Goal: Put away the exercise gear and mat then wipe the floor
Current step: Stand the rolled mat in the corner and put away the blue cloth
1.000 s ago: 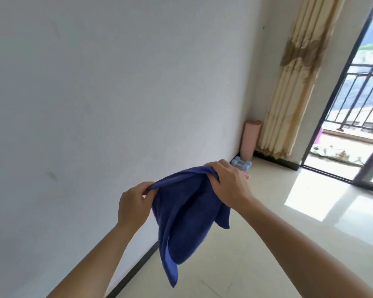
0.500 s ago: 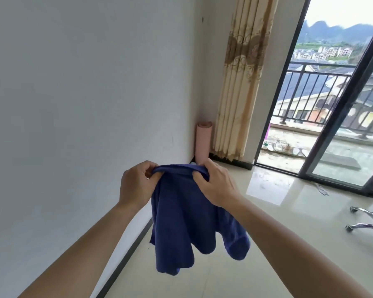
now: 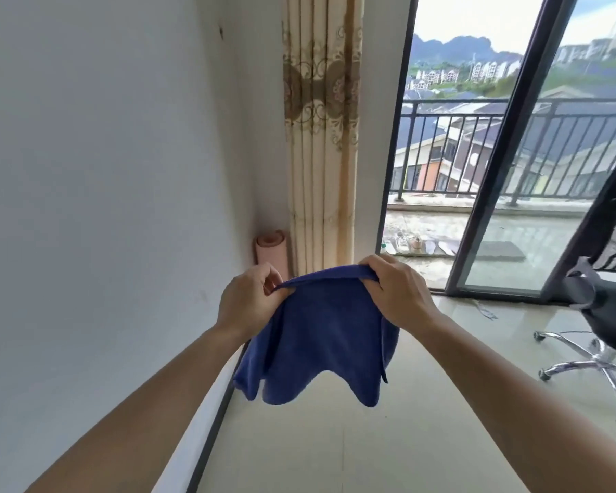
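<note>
Above the pale floor point(image 3: 424, 439), the rolled mat point(image 3: 271, 256) stands upright in the corner just beside the curtain point(image 3: 320, 137), so it seems to be put away. The blue cloth point(image 3: 324, 332) hangs in the air; the left hand point(image 3: 248, 300) and the right hand point(image 3: 397, 291) each pinch its top edge with curled fingers, probably to spread it for wiping. No box or bucket is visible.

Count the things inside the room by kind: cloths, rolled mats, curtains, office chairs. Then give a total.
Cloths: 1, the blue cloth, gripped by the left hand and right hand
Rolled mats: 1, the pink mat, upright in the corner
Curtains: 1, the beige curtain
Office chairs: 1, the black chair
Total: 4
</note>
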Demonstrator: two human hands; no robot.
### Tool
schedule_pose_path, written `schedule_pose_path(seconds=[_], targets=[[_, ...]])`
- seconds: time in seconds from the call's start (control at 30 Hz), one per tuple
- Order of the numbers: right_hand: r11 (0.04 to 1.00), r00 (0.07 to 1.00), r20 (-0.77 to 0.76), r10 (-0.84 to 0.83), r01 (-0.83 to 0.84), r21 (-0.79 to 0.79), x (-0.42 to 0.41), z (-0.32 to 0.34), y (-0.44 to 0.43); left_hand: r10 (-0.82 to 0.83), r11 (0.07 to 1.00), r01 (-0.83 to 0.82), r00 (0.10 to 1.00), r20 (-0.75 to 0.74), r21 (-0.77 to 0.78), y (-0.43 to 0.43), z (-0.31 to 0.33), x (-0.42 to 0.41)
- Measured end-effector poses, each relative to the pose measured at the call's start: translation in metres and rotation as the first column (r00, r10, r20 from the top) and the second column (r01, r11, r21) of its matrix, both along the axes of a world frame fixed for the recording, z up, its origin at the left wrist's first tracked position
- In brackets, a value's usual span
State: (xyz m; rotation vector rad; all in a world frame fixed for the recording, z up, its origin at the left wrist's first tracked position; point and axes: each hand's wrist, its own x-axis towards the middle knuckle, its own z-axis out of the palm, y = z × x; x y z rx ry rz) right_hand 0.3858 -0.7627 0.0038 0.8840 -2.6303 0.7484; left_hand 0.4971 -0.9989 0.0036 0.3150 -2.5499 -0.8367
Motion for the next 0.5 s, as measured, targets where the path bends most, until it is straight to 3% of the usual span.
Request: schedule_pose_path(seconds=[0.23, 0.4, 0.5], targets=[[0.966, 0.99, 0.126, 0.057, -0.023, -0.258, -0.212, -0.026, -0.055, 0.017, 1.0, -0.017, 1.0, -0.012, -0.012, -0.044, 0.005, -0.219], [0.977, 0.983, -0.019, 0.182, -0.183, -0.112, -0.357, 0.007, -0.11, 0.06, 0.998, -0.06, 0.998, -0.011, -0.019, -0.098, 0.039, -0.349], [0.962, 0.968, -0.035, 0.248, -0.251, -0.106, -0.424, 0.032, -0.155, 0.132, 0.991, -0.131, 0.99, -0.055, 0.011, -0.136, 0.056, -0.406]])
